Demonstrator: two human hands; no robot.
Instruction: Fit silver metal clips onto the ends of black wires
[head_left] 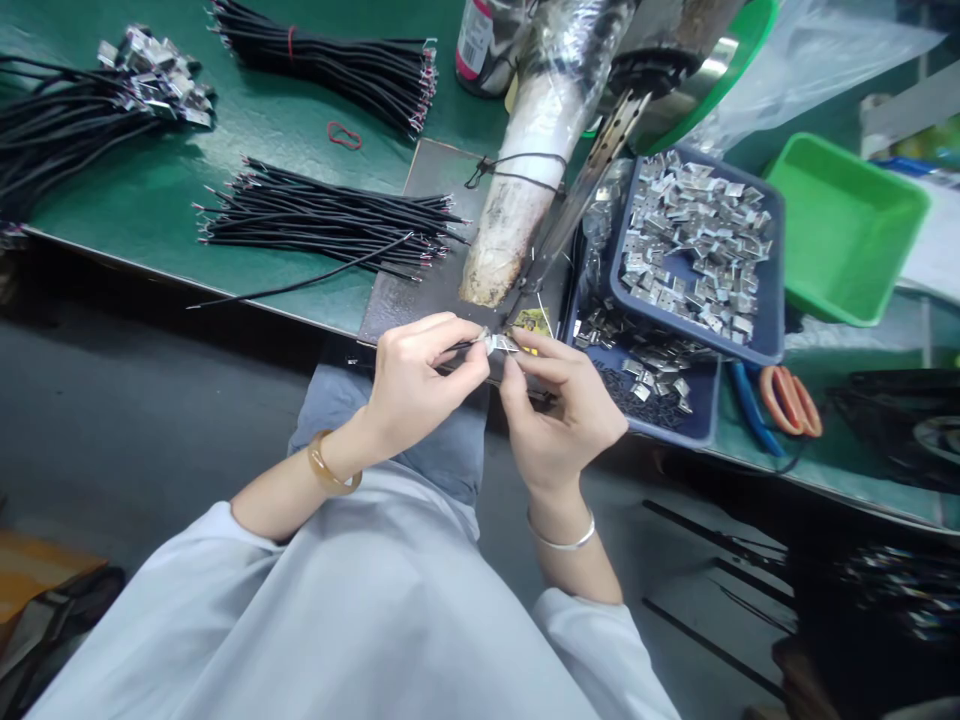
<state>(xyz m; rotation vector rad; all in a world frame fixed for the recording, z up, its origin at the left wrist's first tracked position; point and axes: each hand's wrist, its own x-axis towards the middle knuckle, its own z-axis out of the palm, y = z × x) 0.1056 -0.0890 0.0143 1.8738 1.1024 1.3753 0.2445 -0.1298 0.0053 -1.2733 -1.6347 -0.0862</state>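
My left hand (429,378) is closed in a pinch, with a short bit of black cable (463,346) showing between thumb and forefinger. At the cable's end is a small silver metal connector (501,343). My right hand (561,400) pinches the connector's other side between thumb and fingertips. Both hands meet over the front edge of a dark work plate (405,295). Just beyond them, a soldering iron (574,215) with a perforated barrel points down beside a wide whitish tube (517,190). The fingers partly cover the connector.
Loose black cables (322,215) and a banded bundle (337,65) lie left; cables with metal ends (161,80) are farther left. At right, a blue tray of connectors (776,270) rests over a lower tray (705,415), near a green bin (847,230) and orange-and-blue-handled pliers (787,400).
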